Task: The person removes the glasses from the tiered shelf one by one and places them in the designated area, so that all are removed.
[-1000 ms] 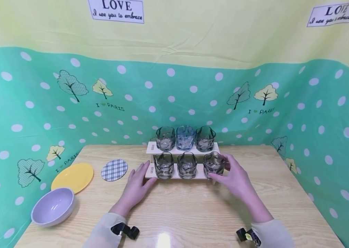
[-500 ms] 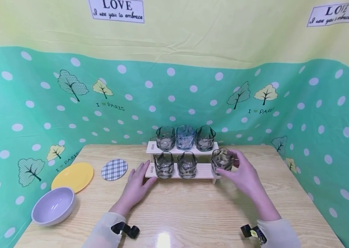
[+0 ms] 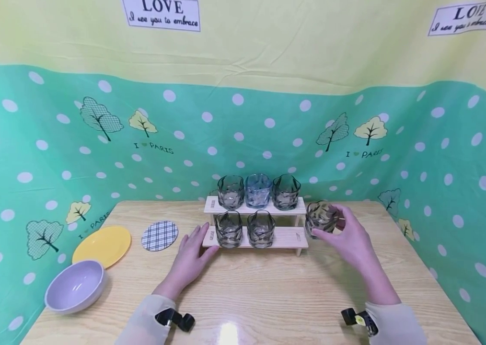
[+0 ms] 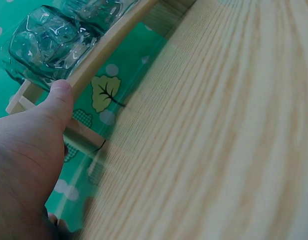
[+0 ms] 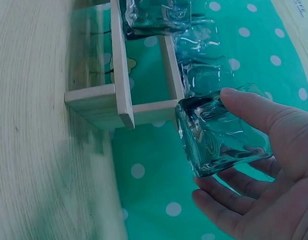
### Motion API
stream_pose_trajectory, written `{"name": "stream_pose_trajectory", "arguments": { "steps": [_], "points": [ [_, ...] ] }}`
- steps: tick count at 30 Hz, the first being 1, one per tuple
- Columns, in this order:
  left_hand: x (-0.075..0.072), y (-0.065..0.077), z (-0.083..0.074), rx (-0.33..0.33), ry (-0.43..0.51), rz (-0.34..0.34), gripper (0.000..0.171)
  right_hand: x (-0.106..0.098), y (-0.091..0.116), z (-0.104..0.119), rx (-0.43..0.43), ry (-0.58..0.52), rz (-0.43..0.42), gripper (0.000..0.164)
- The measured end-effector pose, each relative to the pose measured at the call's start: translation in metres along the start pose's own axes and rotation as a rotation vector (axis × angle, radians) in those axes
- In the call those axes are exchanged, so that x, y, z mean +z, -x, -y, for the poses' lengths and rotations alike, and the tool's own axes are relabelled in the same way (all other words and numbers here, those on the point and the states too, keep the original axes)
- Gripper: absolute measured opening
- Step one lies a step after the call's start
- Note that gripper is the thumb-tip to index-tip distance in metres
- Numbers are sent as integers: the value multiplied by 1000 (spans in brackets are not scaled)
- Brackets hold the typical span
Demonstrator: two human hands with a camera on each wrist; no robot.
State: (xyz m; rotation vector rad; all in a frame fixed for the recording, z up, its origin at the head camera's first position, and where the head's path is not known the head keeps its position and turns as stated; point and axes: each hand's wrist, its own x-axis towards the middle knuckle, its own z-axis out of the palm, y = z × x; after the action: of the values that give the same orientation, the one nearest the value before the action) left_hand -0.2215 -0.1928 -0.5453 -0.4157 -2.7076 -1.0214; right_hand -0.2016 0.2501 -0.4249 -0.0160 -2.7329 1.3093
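rear tier (image 3: 211, 206): three glasses (image 3: 258, 192) | front tier (image 3: 285, 236): two | right of rack (image 3: 291, 243): held glass (image 3: 318, 216) | left: coaster (image 3: 159, 236), plate (image 3: 102, 244), bowl (image 3: 72, 287)

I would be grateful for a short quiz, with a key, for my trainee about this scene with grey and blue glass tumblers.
1. Which hand holds a wavy grey glass tumbler?
2. True or false: the round lilac bowl stands nearer to the person than the flat yellow plate.
3. How many tumblers stand on the lower tier of the two-tier pale wooden rack: A) one, B) two, C) three?

Key: 1. The right hand. 2. True. 3. B.
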Motion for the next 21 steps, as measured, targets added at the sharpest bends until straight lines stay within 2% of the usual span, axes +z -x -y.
{"name": "stream_pose_trajectory", "arguments": {
  "steps": [7, 21],
  "points": [
    [0, 0, 0, -5, -6, 6, 80, -3, -4, -7, 22, -2, -10, 110],
    [2, 1, 3, -15, -2, 0, 80, 1, -11, -22, 68, -22, -31, 106]
  ]
}}
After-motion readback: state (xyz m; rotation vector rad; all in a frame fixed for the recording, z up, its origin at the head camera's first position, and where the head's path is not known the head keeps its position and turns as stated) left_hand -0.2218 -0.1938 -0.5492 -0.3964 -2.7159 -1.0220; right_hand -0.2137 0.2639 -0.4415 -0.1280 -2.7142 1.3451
